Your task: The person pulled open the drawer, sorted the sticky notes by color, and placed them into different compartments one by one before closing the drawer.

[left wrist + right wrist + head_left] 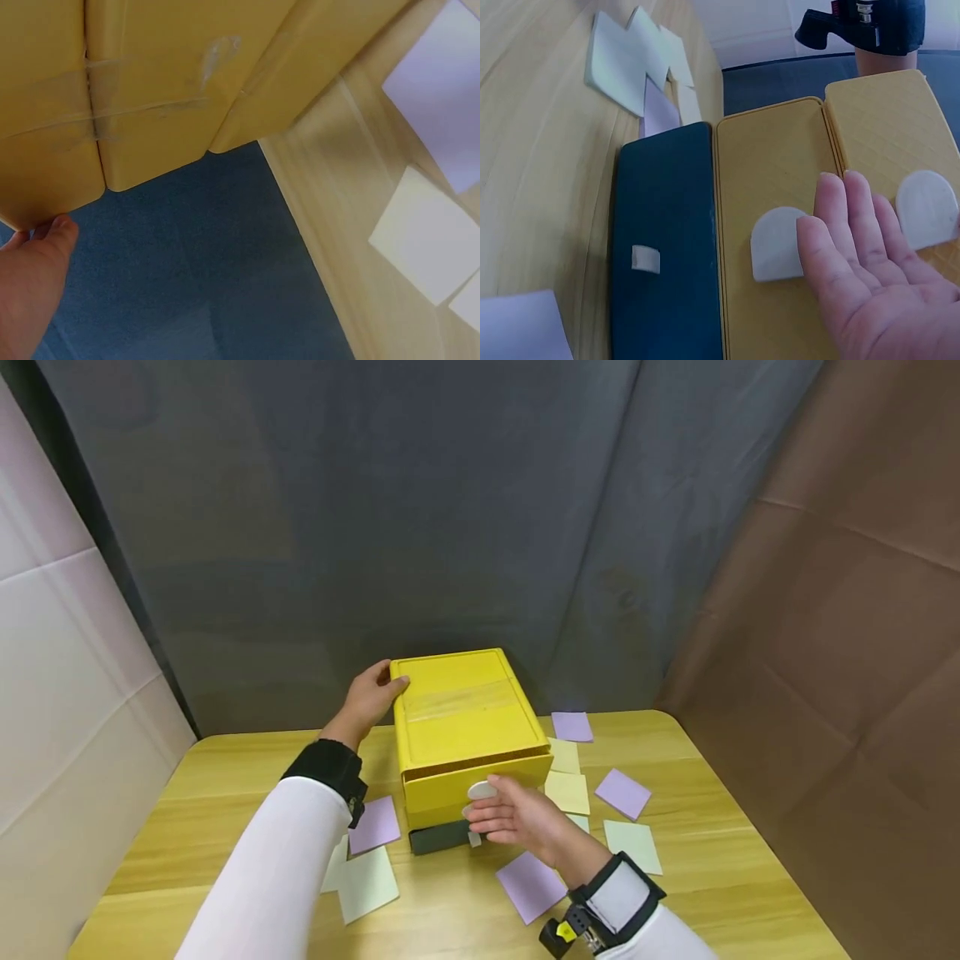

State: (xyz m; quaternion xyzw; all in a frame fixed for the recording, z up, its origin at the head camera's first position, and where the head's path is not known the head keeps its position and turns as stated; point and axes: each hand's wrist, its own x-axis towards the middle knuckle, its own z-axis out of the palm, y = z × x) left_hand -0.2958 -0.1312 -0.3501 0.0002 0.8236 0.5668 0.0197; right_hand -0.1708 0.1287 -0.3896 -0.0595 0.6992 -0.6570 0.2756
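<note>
A yellow drawer box (457,702), taped across its top, stands on the table with its front towards me. My left hand (367,697) grips its far left top corner, thumb on top. In the left wrist view, strips of clear tape (150,109) cross its stacked sections. The top drawer (442,793) juts out slightly under the lid. My right hand (528,822) is at the front, fingers straight, close to the top drawer's white rounded tab (926,210). Below are a yellow drawer with a white tab (775,247) and a dark green one (664,300) with a small pale tab.
Square paper notes lie around the box: purple (375,825) and pale green (367,885) on the left, yellow (567,792), purple (623,794) and pale green (633,846) on the right. One purple note (531,887) lies in front. A dark cloth (420,527) hangs behind the table.
</note>
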